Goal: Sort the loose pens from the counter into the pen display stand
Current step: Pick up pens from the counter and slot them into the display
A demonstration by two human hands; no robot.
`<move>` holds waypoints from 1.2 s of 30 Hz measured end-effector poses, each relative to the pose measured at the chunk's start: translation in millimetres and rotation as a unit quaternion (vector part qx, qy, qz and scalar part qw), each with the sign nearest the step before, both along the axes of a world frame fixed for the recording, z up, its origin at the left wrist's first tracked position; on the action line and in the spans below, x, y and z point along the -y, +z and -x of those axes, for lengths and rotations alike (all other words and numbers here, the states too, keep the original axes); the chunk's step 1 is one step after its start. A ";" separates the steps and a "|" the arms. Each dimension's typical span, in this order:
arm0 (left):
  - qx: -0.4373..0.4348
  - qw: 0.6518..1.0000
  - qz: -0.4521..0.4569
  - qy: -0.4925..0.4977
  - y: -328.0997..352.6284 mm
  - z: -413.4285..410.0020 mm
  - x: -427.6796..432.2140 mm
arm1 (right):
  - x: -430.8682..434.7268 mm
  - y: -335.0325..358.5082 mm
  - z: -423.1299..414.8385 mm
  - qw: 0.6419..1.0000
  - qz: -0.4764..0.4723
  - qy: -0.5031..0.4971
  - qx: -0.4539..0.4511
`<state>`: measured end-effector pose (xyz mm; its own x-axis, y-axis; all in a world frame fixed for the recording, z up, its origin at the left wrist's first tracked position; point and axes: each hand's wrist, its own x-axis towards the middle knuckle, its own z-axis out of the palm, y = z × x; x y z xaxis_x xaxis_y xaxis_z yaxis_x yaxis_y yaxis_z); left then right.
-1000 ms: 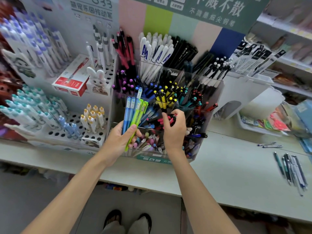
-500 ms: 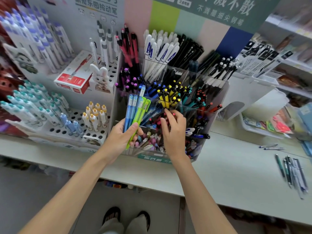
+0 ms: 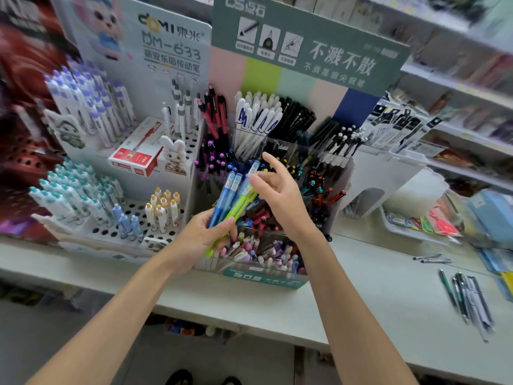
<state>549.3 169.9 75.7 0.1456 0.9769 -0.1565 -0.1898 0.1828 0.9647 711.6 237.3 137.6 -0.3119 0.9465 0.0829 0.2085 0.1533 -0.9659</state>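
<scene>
My left hand grips a bundle of blue and green pens, fanned upward in front of the clear pen display stand. My right hand hovers above the stand with fingers spread and relaxed, its thumb and index finger touching the top of the bundle; whether they pinch a pen I cannot tell. The stand's compartments hold several pens sorted by colour: pastel ones in front, red, yellow and black behind. A pile of loose dark pens lies on the white counter at the right.
A white perforated rack with teal, blue and yellow-capped pens stands left of the stand, with a red pen box behind it. Two more loose pens lie at the right. A white tray and shelves fill the far right.
My right hand has lifted out of the stand's middle compartments and moved up to the top of the bundle held by my left hand. The camera has tilted upward.
</scene>
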 end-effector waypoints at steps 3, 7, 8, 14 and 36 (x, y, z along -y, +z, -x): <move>-0.032 0.999 0.006 -0.002 9.3 6.6 0.8 | -5.7 11.7 6.3 0.999 -0.024 0.036 0.018; -0.022 0.999 -0.007 -0.030 19.0 18.2 4.5 | -9.7 18.4 8.4 0.994 0.008 0.097 0.039; -0.032 0.999 -0.007 -0.042 20.8 21.3 5.2 | -10.1 20.0 9.8 0.994 0.011 0.105 0.039; -0.076 0.994 -0.023 -0.075 26.7 33.3 5.6 | -2.9 26.1 20.4 0.986 0.021 0.163 0.041; -0.164 0.985 -0.035 0.028 10.9 100.9 12.0 | -2.2 3.6 16.7 0.956 -0.095 -0.233 -0.151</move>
